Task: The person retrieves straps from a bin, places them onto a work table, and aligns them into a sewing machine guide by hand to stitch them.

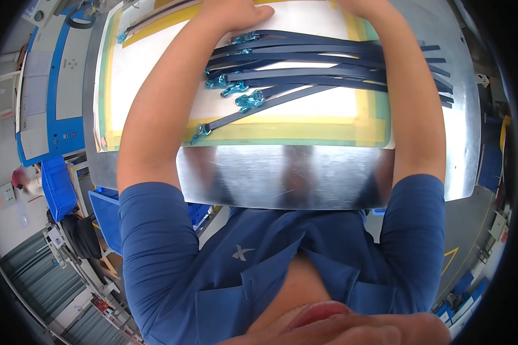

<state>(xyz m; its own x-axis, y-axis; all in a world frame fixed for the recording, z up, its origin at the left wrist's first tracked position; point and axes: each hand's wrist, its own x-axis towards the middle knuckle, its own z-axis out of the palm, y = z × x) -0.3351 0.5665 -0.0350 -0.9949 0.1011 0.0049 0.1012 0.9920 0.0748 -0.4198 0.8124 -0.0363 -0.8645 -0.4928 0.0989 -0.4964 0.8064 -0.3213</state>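
At the top edge, my left hand [230, 12] is over the white board [305, 106], its thumb stretched out to the right; its other fingers are cut off by the frame. My right hand [364, 7] is at the top right, mostly out of the frame, fingers not visible. Whether either holds anything cannot be seen. Between my forearms lie several dark blue straps [305, 75], fanned across the board, with shiny teal pieces [250, 100] at their left ends. Their right ends pass beneath my right forearm. Yellow and green tape borders the board.
The board rests on a shiny metal table [288, 178], its near edge close to my body. Another strap [161, 16] with a teal end lies at the upper left. Blue bins [57, 187] and a blue-and-white cabinet [69, 63] stand to the left.
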